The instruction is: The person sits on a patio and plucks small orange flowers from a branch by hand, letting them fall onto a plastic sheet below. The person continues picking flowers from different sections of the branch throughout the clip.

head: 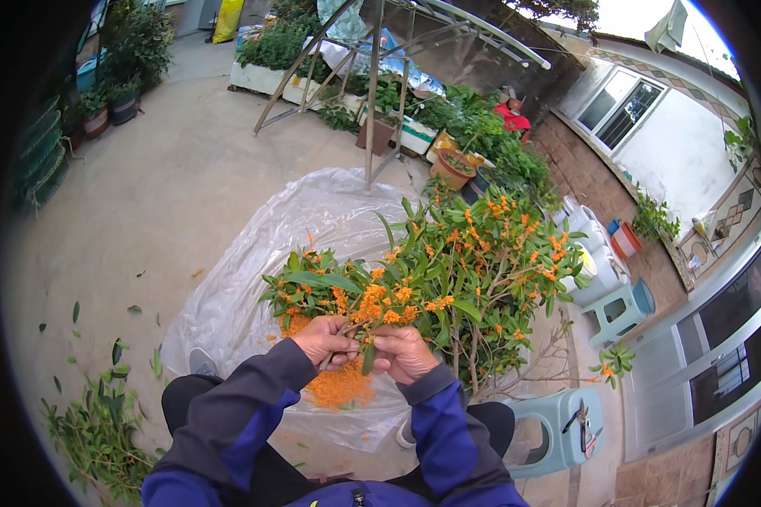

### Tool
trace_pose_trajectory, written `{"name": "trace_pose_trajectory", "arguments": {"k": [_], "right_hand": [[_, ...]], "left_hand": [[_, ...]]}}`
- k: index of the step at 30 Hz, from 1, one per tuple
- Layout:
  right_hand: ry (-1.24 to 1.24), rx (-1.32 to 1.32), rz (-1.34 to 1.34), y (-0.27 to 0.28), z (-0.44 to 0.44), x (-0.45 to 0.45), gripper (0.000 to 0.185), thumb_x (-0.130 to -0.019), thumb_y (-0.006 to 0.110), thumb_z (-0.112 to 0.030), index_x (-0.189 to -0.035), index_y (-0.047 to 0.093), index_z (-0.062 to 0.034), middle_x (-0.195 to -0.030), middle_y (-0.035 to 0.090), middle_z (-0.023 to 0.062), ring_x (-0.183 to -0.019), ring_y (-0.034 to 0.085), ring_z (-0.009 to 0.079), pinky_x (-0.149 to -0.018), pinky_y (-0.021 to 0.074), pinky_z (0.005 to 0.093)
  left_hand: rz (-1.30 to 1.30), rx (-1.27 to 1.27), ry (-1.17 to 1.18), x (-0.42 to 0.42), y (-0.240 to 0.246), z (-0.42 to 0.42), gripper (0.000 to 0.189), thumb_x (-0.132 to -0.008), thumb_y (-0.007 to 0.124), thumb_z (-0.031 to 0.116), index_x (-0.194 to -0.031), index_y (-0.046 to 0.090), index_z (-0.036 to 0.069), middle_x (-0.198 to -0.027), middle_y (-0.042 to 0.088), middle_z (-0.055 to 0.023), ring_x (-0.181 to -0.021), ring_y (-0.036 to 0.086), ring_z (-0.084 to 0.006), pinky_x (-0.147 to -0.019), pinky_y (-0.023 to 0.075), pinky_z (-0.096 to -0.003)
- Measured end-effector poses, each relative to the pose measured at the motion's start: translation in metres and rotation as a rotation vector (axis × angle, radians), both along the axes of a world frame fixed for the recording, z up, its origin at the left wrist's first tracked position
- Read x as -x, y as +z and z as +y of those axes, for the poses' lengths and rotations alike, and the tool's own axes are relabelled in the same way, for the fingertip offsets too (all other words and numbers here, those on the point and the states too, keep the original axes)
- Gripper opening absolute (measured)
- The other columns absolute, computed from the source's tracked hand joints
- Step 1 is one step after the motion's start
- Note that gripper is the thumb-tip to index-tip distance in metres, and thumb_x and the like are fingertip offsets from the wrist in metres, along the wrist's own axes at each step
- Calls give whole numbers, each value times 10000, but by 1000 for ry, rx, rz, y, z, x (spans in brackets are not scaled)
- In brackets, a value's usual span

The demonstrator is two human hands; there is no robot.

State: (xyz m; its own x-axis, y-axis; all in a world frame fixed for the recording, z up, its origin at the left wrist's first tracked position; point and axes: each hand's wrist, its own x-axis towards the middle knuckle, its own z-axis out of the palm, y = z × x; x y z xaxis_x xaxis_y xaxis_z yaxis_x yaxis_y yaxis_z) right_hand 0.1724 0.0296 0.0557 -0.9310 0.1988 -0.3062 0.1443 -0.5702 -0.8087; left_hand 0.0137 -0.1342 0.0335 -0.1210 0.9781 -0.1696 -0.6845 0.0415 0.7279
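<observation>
My left hand (326,343) grips the woody stem of a cut branch with clustered orange blossoms (380,303), held above a clear plastic sheet (228,304). Close to its right, my right hand (403,352) has its fingertips pinched at the same branch, near a hanging green leaf (368,357). Exactly what those fingertips hold is hidden. Beneath both hands lies a heap of loose orange flowers (339,388) on the sheet. More leafy branches with orange blossoms (482,253) rest beyond and to the right of my hands.
A pale blue plastic stool (561,412) at the lower right bears pruning shears (581,423) and another tool. Stripped leafy twigs (104,431) lie at the lower left. A metal frame (374,95) stands on the sheet's far edge, before planters (412,136). White jugs (599,269) stand at right.
</observation>
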Motion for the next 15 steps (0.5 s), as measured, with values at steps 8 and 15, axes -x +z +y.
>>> {"name": "trace_pose_trajectory", "arguments": {"k": [8, 15], "right_hand": [[-223, -153, -48, 8, -19, 7, 178, -927, 683, -51, -1068, 690, 58, -803, 615, 39, -592, 521, 110, -530, 418, 250], [-442, -1095, 45, 1, -40, 14, 198, -827, 773, -131, -957, 745, 15, -760, 655, 44, -607, 605, 162, -568, 493, 316]], "left_hand": [[-14, 22, 46, 0, -1, 0, 173, -906, 684, 17, -908, 522, 78, -700, 596, -41, -495, 506, -93, -410, 366, -240], [108, 48, 243, -2, -17, 8, 160, -870, 692, 4, -857, 558, 90, -699, 654, -79, -485, 542, -90, -374, 356, -249]]}}
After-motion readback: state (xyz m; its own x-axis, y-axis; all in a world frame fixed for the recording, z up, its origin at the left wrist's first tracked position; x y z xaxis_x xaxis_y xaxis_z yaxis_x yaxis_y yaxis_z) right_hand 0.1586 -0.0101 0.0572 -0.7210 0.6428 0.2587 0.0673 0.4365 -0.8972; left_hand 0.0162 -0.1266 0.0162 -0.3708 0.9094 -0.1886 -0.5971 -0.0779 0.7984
